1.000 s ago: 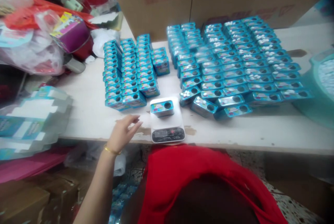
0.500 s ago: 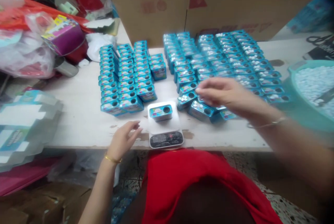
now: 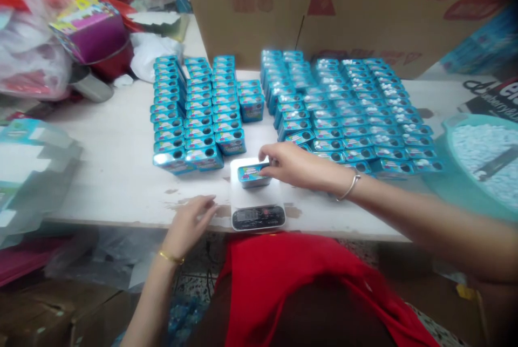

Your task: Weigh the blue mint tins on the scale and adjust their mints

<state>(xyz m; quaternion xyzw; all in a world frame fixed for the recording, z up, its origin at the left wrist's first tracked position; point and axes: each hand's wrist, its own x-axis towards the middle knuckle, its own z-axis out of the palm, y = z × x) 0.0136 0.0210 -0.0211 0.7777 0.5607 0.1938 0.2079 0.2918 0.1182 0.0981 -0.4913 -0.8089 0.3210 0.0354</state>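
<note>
A small blue box [image 3: 249,172] lies on the white plate of a digital kitchen scale [image 3: 259,217] at the table's front edge. My right hand [image 3: 289,163] is over the box's right end, thumb and fingers pinched together at its round hole. What the fingertips hold, if anything, is hidden. Left of the scale, my left hand [image 3: 192,223] rests at the table edge with fingers loosely stretched and nothing in them. Rows of similar blue boxes [image 3: 332,121] stand beyond my right hand, several with white pellets on top. More upright blue boxes [image 3: 198,120] stand in columns at the left.
At the right is a turquoise basin [image 3: 449,142] of white pellets [image 3: 477,139] with a dark-looking scoop. A large cardboard carton [image 3: 343,18] stands behind the boxes. Flattened blue-and-white packaging [image 3: 32,169], a purple box [image 3: 97,36] and plastic bags [image 3: 32,66] are at the left.
My right hand has moved left and toward me, from the right-hand rows to the box on the scale. My left hand stays beside the scale. The camera view has shifted slightly.
</note>
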